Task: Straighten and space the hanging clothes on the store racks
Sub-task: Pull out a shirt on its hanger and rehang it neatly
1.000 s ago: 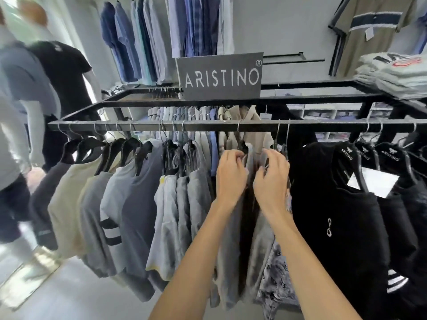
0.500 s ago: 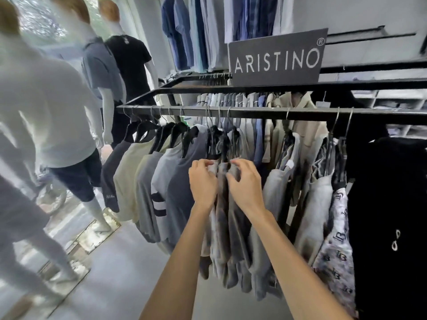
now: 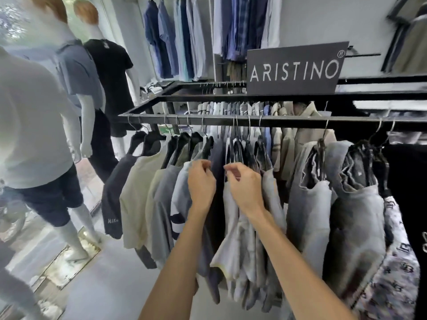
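Under the front rail (image 3: 288,122), about mid-span: left hand (image 3: 201,183) and right hand (image 3: 246,185) raised side by side among the hanging shirts, a dark navy garment (image 3: 218,155) showing in the gap between them. Left fingers (image 3: 203,165) curled tight, pinching the shoulder of a blue-grey shirt (image 3: 182,197). Right fingers (image 3: 231,169) curled likewise, nipping the top edge of a pale grey shirt (image 3: 233,227); cloth alone or hanger too, cannot tell. Step in hand, likely: parting a crowded bunch. Best done at the hangers (image 3: 240,146) just below the rail, not by tugging cloth: slide hooks along until gaps match the spread tops (image 3: 138,185) toward the rail's left end, then square each shoulder flat. Risk if pulled by fabric: shirt slipping off its hanger. Tight grey cluster (image 3: 272,192) below the rail, just right of the right hand, hooks nearly touching; probably next.
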